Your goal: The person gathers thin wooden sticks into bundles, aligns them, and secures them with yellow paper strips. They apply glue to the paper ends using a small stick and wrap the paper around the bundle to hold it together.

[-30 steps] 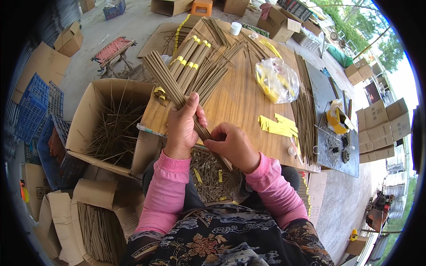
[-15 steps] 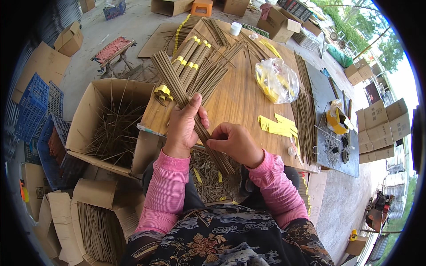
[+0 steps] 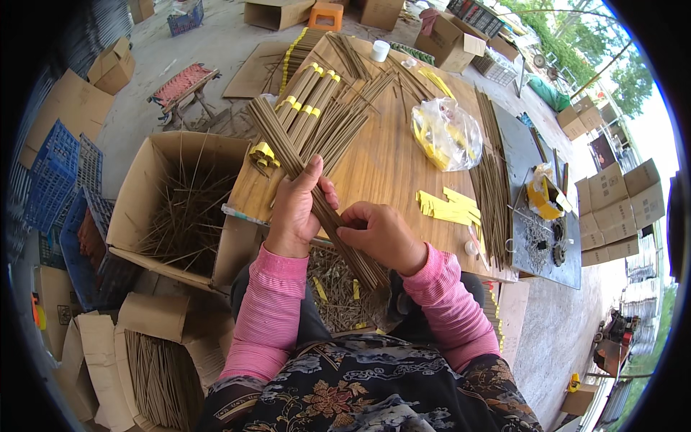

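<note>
My left hand (image 3: 296, 209) is wrapped around a bundle of thin brown incense sticks (image 3: 276, 137), thumb on top. The bundle slants over the table's near edge, its lower end above my lap. Lower down, my right hand (image 3: 381, 234) has thumb and fingers pinched at the bundle's right side; its fingertips are partly hidden. Behind the held bundle lie loose sticks (image 3: 337, 129) and finished bundles (image 3: 308, 101) wrapped in yellow paper bands. Right of my right hand are yellow paper strips (image 3: 448, 207) on the wooden table (image 3: 389, 169).
A clear plastic bag (image 3: 448, 135) with yellow strips sits farther back. More sticks (image 3: 491, 187) line the table's right side, beside a dark board (image 3: 529, 144) carrying a yellow container (image 3: 545, 199). At left stand a cardboard box (image 3: 129, 201) of broken sticks and another box (image 3: 155, 317) of sticks.
The bundle has shifted very slightly in my hands, and the view has moved a little. Both hands keep the same grip.
</note>
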`<state>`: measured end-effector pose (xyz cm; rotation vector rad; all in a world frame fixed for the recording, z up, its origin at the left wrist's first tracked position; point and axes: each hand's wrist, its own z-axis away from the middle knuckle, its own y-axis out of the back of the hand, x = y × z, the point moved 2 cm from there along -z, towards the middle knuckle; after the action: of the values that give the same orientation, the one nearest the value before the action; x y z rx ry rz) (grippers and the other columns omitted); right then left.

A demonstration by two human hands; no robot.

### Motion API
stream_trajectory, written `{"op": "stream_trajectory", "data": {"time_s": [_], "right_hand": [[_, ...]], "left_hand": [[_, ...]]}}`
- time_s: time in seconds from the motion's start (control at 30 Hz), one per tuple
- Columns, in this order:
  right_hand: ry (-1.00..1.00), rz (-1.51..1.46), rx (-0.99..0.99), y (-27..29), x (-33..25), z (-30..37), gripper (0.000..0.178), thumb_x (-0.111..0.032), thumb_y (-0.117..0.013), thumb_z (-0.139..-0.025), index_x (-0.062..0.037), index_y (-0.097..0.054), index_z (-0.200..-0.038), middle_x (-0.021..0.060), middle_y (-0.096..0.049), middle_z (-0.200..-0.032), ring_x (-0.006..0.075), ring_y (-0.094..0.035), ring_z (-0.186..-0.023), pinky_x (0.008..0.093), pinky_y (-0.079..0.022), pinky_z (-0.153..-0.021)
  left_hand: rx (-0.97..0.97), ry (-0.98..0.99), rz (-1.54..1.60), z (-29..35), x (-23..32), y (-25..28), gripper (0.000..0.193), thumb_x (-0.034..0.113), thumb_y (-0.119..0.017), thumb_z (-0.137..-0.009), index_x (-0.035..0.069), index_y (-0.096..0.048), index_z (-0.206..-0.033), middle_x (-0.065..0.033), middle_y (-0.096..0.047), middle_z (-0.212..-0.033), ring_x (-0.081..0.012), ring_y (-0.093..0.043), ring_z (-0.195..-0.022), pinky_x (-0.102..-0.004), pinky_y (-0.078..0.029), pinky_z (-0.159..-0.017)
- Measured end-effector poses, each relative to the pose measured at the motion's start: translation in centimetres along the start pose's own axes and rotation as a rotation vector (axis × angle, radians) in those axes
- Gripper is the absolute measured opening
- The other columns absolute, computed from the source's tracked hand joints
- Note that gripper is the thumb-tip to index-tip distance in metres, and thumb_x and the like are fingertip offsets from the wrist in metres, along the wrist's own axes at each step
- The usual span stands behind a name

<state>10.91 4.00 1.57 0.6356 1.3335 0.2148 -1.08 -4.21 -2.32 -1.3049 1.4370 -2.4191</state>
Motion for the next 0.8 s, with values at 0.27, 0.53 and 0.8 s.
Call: {"op": "stream_trajectory", "data": {"time_s": [0.27,0.53,0.8], "right_hand": [[0.219,0.377,0.158,-0.3,-1.0,0.8,0.012,-0.012,-0.058,-0.075,-0.0007,-0.057,-0.081,0.0136,-0.057,-0.069,0.0286,-0.058,-0.063,0.0347,-0.045,-0.058],[0.369,0.425,0.054,1.4,0.2,3.8,0.009,-0.009,-0.057,-0.076,-0.0007,-0.055,-0.080,0.0147,-0.056,-0.069,0.0321,-0.055,-0.066,0.0374,-0.044,-0.059],[0.267,0.420,-0.041,4.8,1.4,7.9,0.012,-0.008,-0.061,-0.075,0.0007,-0.056,-0.081,0.0136,-0.056,-0.070,0.0297,-0.056,-0.066,0.0340,-0.044,-0.060]], "left_hand": [[0.067,-0.029,0.082,-0.5,0.1,0.3,0.032,0.034,-0.068,-0.076,0.005,-0.052,-0.074,-0.0058,-0.054,-0.059,-0.0164,-0.052,-0.049,-0.0297,-0.046,-0.047],[0.126,-0.104,0.223,-1.7,2.5,3.1,0.028,0.033,-0.067,-0.077,0.011,-0.050,-0.079,-0.0027,-0.053,-0.059,-0.0141,-0.052,-0.050,-0.0289,-0.046,-0.048],[0.181,-0.124,0.302,-2.2,3.7,4.6,0.022,0.027,-0.064,-0.080,0.010,-0.051,-0.082,-0.0007,-0.051,-0.058,-0.0122,-0.049,-0.049,-0.0259,-0.044,-0.048]]}}
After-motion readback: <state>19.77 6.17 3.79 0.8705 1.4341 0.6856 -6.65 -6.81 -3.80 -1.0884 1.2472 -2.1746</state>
